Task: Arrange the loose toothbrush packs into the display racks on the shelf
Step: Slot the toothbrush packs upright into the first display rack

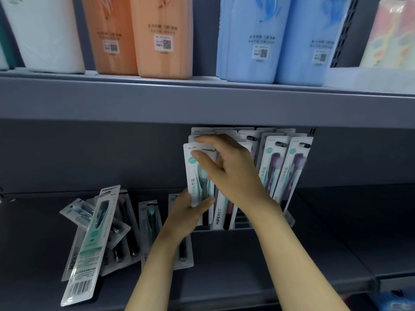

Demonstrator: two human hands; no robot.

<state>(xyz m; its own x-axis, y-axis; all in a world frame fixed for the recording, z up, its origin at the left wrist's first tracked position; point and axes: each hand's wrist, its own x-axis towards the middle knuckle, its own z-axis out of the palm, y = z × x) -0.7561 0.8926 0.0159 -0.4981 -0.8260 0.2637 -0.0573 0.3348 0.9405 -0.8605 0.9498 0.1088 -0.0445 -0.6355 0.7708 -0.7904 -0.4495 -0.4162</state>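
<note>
My left hand [188, 212] grips the lower part of a teal toothbrush pack [195, 173] and holds it upright against the leftmost hook of the display rack. My right hand [226, 169] rests on the same pack's top, fingers spread over its hang hole and the packs behind it. Several packs hang on the rack [280, 167] to the right, the rightmost with purple brushes. Loose packs [98, 230] lie in a heap on the lower shelf [247, 261] at the left, some overlapping, one tilted with its barcode toward me.
The grey upper shelf [202, 97] juts out just above the rack. On it stand white, orange [161, 37] and blue [249, 39] wrapped goods. A slotted upright [343, 30] runs at the upper right. Bare shelf surface lies to the right of the rack.
</note>
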